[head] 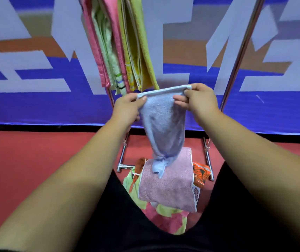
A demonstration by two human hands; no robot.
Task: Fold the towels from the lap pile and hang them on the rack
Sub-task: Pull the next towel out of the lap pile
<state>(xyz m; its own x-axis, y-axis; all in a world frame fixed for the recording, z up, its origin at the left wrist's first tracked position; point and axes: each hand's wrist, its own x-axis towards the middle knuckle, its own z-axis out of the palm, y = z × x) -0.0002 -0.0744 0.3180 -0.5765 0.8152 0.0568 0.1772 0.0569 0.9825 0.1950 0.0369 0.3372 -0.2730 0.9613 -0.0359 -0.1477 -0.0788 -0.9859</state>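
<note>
With its hem stretched 9-to-3 between both pinching hands, left hand and right hand, the blue towel hangs toward 6, tail touching the lap pile; the rack stands at 12, its free rail nearer the right hand.

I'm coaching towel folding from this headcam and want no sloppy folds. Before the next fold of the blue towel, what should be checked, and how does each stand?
1. Left hand pinches a top corner of the blue towel: ok.
2. Right hand pinches the other top corner: ok.
3. Top edge pulled straight between the hands: ok.
4. Towel hangs flat: not ok, its lower end is bunched and twisted.
5. Lower end clear of the lap pile: not ok, it overlaps the pink towel.
6. Free room on the rack beside the hung towels: cannot tell, the top bar is out of view.
</note>
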